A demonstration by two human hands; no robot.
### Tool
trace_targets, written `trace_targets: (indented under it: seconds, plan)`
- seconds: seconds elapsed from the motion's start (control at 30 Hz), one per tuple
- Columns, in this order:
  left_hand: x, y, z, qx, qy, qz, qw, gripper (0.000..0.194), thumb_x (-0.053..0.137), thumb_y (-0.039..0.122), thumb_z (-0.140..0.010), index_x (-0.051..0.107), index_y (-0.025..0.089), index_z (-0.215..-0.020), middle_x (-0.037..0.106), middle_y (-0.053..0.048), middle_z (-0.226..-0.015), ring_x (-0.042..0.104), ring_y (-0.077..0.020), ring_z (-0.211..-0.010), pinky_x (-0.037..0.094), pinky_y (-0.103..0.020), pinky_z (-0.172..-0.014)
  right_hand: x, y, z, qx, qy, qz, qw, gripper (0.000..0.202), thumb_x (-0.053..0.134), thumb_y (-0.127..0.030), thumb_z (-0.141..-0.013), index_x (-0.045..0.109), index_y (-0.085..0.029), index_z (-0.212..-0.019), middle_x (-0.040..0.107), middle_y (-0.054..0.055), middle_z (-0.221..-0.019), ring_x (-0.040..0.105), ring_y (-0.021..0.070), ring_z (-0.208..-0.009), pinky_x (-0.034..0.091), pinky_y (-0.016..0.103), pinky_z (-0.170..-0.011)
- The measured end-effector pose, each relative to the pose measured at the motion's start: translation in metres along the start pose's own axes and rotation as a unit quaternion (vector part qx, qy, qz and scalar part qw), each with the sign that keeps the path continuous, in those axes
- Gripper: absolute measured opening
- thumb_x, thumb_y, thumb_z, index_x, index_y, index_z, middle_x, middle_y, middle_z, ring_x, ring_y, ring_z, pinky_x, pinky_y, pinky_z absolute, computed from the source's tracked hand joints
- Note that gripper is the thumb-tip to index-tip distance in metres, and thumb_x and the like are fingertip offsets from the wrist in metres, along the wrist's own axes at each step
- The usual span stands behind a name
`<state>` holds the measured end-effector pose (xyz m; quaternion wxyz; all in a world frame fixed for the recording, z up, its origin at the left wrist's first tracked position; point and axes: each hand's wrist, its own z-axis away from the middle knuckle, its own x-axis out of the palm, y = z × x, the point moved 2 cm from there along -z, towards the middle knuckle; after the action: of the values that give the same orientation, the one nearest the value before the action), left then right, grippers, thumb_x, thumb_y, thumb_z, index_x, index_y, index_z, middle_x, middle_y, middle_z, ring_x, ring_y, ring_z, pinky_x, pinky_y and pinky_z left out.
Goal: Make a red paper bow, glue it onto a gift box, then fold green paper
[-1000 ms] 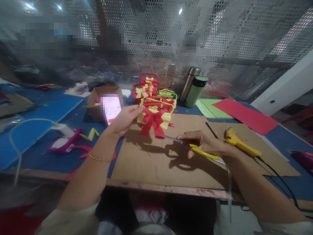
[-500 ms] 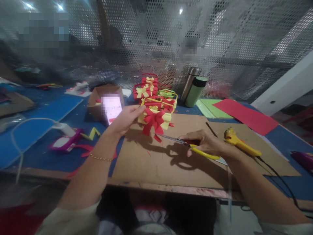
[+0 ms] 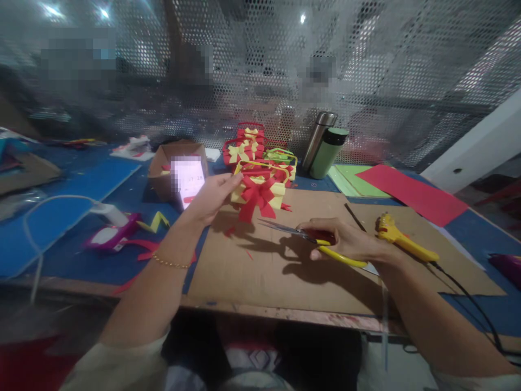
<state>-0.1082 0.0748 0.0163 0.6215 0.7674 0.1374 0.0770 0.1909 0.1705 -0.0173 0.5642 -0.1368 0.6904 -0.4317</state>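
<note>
My left hand (image 3: pixel 217 193) pinches the left side of a small yellow paper basket (image 3: pixel 279 198) with a thin handle, holding it above the cardboard. On its front is a red paper bow (image 3: pixel 258 198) with two tails hanging down. My right hand (image 3: pixel 345 239) is wrapped round the yellow handles of a pair of scissors (image 3: pixel 285 228). Its blades are slightly apart and point left, just below the bow and not touching it. Small red paper scraps (image 3: pixel 230 232) lie on the cardboard sheet (image 3: pixel 260 282) under the basket.
Several red and yellow paper baskets (image 3: pixel 244 149) stand behind. A phone (image 3: pixel 190 182) leans against a brown box (image 3: pixel 160 174). At right lie a yellow glue gun (image 3: pixel 402 239) with its cord and a red paper sheet (image 3: pixel 411 193). A green flask (image 3: pixel 328 155) and a steel flask (image 3: pixel 315 138) stand at the back.
A red piece at the blades' tips has come off the bow's tail and lies on the cardboard, further left. The blades have drawn slightly away from the bow; the left hand keeps its grip.
</note>
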Motion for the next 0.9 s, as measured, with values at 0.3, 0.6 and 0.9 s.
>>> trace_targets:
  seconds: [0.3, 0.6, 0.9]
  plan:
    - [0.011, -0.001, 0.004, 0.035, 0.019, -0.055, 0.998, 0.044, 0.07, 0.058, -0.085, 0.057, 0.021, -0.066, 0.053, 0.002, -0.06, 0.048, -0.0123, -0.058, 0.038, -0.026, -0.052, 0.005, -0.012, -0.009, -0.002, 0.001, -0.014, 1.0, 0.066, 0.08, -0.062, -0.074, 0.075, -0.018, -0.123, 0.075, 0.012, -0.118, 0.068, 0.0295, -0.103, 0.053, 0.042, -0.092]
    - [0.025, 0.0, 0.009, 0.038, 0.004, -0.128, 0.991, 0.042, 0.065, 0.05, -0.089, 0.05, 0.021, -0.062, 0.044, 0.003, -0.061, 0.038, -0.0118, -0.059, 0.03, -0.027, -0.054, 0.012, -0.025, -0.015, 0.015, -0.018, -0.035, 0.999, 0.07, 0.081, -0.062, -0.07, 0.076, -0.014, -0.121, 0.074, 0.007, -0.097, 0.061, 0.0199, -0.081, 0.048, 0.03, -0.071]
    - [0.032, 0.001, 0.012, 0.049, -0.017, -0.134, 0.99, 0.04, 0.062, 0.048, -0.088, 0.046, 0.022, -0.062, 0.04, 0.003, -0.064, 0.036, -0.0127, -0.062, 0.027, -0.028, -0.054, 0.013, -0.028, -0.016, 0.007, -0.03, -0.009, 0.999, 0.06, 0.08, -0.067, -0.069, 0.079, -0.016, -0.102, 0.059, 0.0, -0.075, 0.043, 0.0128, -0.066, 0.035, 0.025, -0.058]
